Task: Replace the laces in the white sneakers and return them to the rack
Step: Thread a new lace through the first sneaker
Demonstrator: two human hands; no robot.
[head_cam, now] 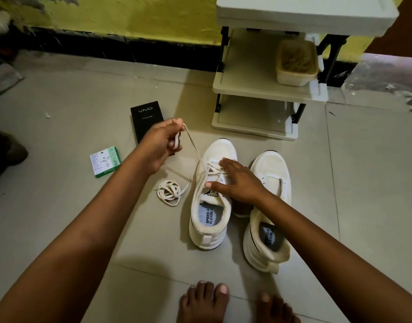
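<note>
Two white sneakers stand side by side on the tiled floor, toes toward the rack. The left sneaker [210,206] has a cream lace [194,149] threaded through its eyelets. My left hand [161,143] is raised up and to the left of that shoe, shut on the lace, which runs taut from my fingers down to the eyelets. My right hand [235,180] lies flat on the left sneaker's tongue, fingers spread, pressing it down. The right sneaker [270,206] shows no lace. A loose coiled lace [168,191] lies on the floor left of the shoes.
A cream shoe rack [260,89] stands just beyond the sneakers, with a plastic tub [295,64] on its middle shelf. A black phone box [144,117] and a green-white small box [104,162] lie on the floor at left. My bare feet [205,301] are at the bottom.
</note>
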